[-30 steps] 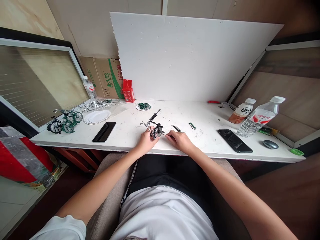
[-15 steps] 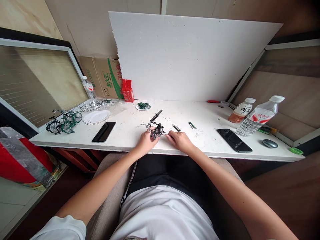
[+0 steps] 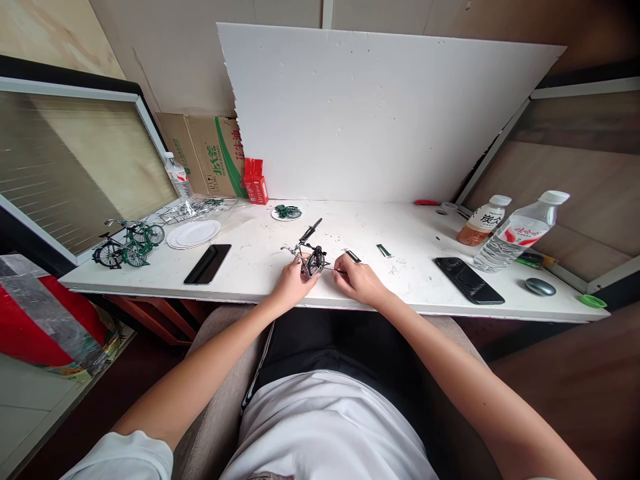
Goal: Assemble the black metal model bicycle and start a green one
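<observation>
My left hand (image 3: 293,287) is closed around the lower part of a small black model bicycle (image 3: 315,259), which is tilted near the table's front edge. One wheel of it points up and away, and the handlebar sticks out to the left. My right hand (image 3: 361,281) is pinched on a thin dark stick-like piece (image 3: 334,269), whose tip points left at the bicycle. Whether that tip touches the bicycle I cannot tell. Just beyond my right hand lies a small black frame-like piece (image 3: 353,256), and a green one (image 3: 384,251) is to its right.
Assembled model bicycles (image 3: 131,244) stand at the left end. Nearby are stacked white plates (image 3: 194,233) and a phone (image 3: 207,264). A small plate (image 3: 287,213) bears green parts. On the right are another phone (image 3: 468,280), a brown drink bottle (image 3: 483,221), a water bottle (image 3: 520,233) and a mouse (image 3: 540,287).
My right hand has drawn back slightly to the right, and more of the thin dark piece shows. The bicycle has shifted very little in my left hand.
</observation>
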Demonstrator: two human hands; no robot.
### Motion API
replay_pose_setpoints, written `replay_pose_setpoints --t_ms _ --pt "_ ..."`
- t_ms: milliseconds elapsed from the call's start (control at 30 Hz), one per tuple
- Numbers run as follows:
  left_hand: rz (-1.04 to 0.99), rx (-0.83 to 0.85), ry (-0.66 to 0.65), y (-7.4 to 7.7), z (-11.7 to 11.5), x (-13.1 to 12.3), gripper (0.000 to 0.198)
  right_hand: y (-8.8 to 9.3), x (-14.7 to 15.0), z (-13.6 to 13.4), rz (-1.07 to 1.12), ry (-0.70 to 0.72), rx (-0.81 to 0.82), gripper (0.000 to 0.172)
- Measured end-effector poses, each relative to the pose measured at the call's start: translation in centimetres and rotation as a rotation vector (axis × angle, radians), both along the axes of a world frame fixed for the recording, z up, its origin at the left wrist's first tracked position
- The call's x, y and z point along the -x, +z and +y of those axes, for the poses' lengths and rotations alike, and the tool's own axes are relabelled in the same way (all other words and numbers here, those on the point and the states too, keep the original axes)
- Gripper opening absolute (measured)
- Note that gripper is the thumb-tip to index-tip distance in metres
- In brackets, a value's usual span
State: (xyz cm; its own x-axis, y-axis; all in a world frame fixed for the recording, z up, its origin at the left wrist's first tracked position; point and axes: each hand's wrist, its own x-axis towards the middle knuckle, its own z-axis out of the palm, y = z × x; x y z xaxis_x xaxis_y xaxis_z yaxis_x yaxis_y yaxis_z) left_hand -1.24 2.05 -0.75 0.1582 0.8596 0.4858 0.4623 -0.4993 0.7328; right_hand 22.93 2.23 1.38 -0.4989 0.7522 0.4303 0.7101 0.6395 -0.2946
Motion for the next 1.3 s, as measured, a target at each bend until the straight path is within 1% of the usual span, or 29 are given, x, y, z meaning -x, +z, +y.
replay_pose_setpoints --t_ms 100,267,500,633,767,867,1133,1300 --pt "0.000 0.002 0.007 -0.1 0.0 0.0 0.039 -0.3 -0.1 0.1 0.009 0.029 0.000 0.013" --pt "-0.022 0.007 0.010 -0.3 0.3 0.0 0.042 -0.7 -0.1 0.4 0.032 0.059 0.016 0.019" --pt "-0.037 0.032 0.002 -0.4 0.4 0.1 0.041 -0.8 -0.1 0.4 0.047 0.067 0.017 0.021" --pt "-0.027 0.027 0.011 -0.4 0.3 0.1 0.043 -0.9 -0.1 0.6 0.029 0.045 0.007 0.022" --pt "-0.013 0.004 0.005 -0.3 0.2 0.0 0.040 -1.2 -0.1 0.9 -0.033 -0.014 -0.033 0.029" --pt "-0.003 -0.003 0.005 -0.3 0.1 0.0 0.040 -1.2 -0.1 0.9 -0.048 -0.025 -0.044 0.032" --pt "0.000 -0.002 0.006 -0.3 0.0 0.0 0.039 -0.6 0.1 0.5 -0.033 -0.033 -0.007 0.030" --pt "0.004 -0.010 0.006 -0.2 -0.1 -0.1 0.039 -0.2 0.1 0.2 0.013 0.010 0.018 0.022"
